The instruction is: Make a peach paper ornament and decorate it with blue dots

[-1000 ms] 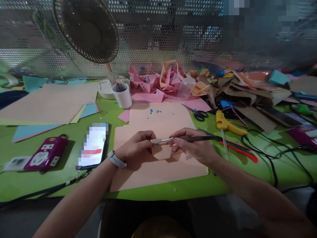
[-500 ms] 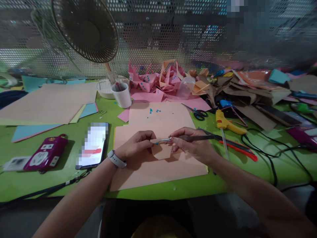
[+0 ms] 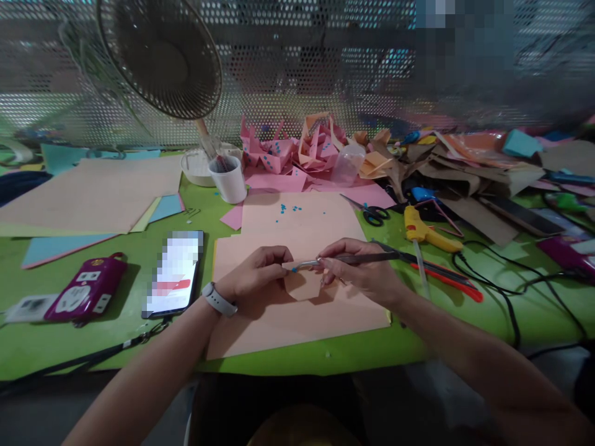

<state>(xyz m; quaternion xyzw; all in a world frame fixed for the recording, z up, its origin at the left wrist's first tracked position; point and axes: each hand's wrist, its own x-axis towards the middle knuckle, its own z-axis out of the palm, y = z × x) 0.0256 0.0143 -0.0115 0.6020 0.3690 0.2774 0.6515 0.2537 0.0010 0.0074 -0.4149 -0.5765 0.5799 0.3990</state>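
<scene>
My left hand [image 3: 261, 271], with a pale watch on its wrist, pinches the upper left edge of a small folded peach paper piece [image 3: 303, 286]. My right hand [image 3: 360, 269] is closed around dark-handled tweezers [image 3: 360, 257] with a bent silver tip. That tip points left and meets a tiny blue paper bit [image 3: 294, 269] at the top edge of the piece. Beneath both hands lie large peach sheets [image 3: 260, 331]. Farther back on the paper, several loose blue bits [image 3: 283, 209] are scattered. The fingers partly cover the small piece.
A phone [image 3: 174, 272] and a purple case [image 3: 88, 288] lie to the left. Scissors [image 3: 374, 215], a yellow glue gun [image 3: 430, 230], a red cutter [image 3: 450, 282] and black cables are on the right. Behind are a white cup [image 3: 230, 186], a fan [image 3: 162, 59] and folded pink paper pieces [image 3: 274, 155].
</scene>
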